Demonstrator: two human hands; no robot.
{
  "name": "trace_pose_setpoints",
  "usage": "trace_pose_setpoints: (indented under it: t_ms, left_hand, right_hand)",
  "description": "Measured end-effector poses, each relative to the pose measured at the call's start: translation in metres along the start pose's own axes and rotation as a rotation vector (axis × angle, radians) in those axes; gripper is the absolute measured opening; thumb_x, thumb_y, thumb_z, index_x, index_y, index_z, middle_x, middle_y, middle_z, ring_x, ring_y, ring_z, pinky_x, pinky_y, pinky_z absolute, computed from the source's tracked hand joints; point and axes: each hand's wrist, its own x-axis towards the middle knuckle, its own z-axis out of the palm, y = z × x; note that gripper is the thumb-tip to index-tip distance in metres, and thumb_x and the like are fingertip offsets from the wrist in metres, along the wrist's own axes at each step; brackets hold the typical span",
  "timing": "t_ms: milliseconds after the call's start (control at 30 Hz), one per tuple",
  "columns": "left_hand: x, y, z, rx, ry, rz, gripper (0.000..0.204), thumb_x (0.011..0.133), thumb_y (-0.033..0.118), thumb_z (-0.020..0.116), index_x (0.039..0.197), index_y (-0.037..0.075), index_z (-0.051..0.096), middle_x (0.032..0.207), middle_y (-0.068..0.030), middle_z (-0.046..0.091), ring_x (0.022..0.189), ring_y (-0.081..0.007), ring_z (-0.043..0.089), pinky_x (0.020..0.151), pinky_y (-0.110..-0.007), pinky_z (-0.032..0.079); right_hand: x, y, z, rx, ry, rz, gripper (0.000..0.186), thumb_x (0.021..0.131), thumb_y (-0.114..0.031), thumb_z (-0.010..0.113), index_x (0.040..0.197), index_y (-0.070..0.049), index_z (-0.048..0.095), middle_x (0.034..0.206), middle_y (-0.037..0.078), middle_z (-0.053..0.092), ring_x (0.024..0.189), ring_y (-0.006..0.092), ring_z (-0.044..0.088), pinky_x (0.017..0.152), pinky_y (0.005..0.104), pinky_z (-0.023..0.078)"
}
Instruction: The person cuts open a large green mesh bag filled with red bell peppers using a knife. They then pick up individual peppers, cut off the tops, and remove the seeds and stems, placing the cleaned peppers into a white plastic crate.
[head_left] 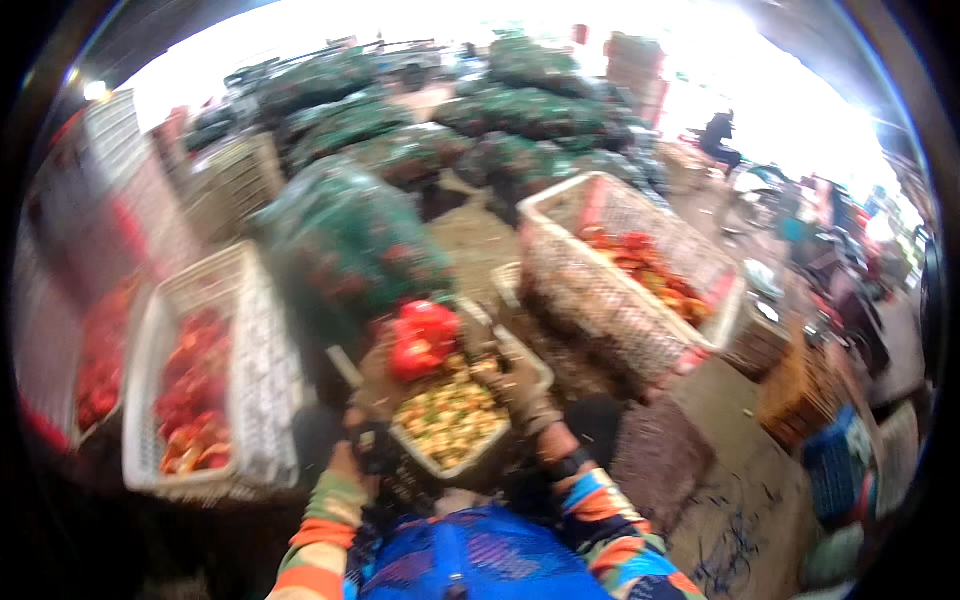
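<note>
My left hand (376,378), in a dull glove, is closed against a glossy red fruit (425,340) that looks like a bell pepper. The fruit sits over the far left of a light-rimmed tub (448,468) between my knees. Many small pale yellow-green pieces (452,415), perhaps pepper cores, fill the tub. At the tub's right side is my right hand (522,390), also gloved. Motion blur smears its fingers, and I cannot make out whether it holds anything.
A white crate (265,385) of red pieces stands left. A dirty white crate (620,290) with red-orange pieces stands right. A green mesh sack (345,240) leans ahead, with several more sacks (530,115) behind. Brown and blue crates (835,455) line the right; a person (718,138) sits far off.
</note>
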Motion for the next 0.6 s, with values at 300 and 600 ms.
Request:
trace_pose_setpoints:
  t_ms: [300,600]
  left_hand:
    - [-0.033,0.048,0.053,0.488,-0.167,-0.043,0.043,0.082,0.037,0.062,0.103,-0.001,0.058,0.088,-0.0019,0.060,0.078,-0.0083,0.054,0.069,-0.023,0.045]
    - [-0.066,0.074,0.057,0.193,-0.091,0.144,0.037,0.085,0.041,0.057,0.096,0.006,0.058,0.074,0.0052,0.052,0.061,-0.0031,0.045,0.052,-0.020,0.038]
  right_hand:
    - [0.027,-0.048,0.018,-0.082,-0.318,-0.119,0.030,0.075,-0.010,0.070,0.098,0.001,0.056,0.088,0.005,0.061,0.074,0.0094,0.057,0.066,0.0241,0.048]
    - [0.005,-0.049,0.059,0.562,-0.235,0.070,0.033,0.086,-0.023,0.057,0.108,0.002,0.052,0.101,0.010,0.061,0.087,0.0184,0.059,0.074,0.0297,0.049]
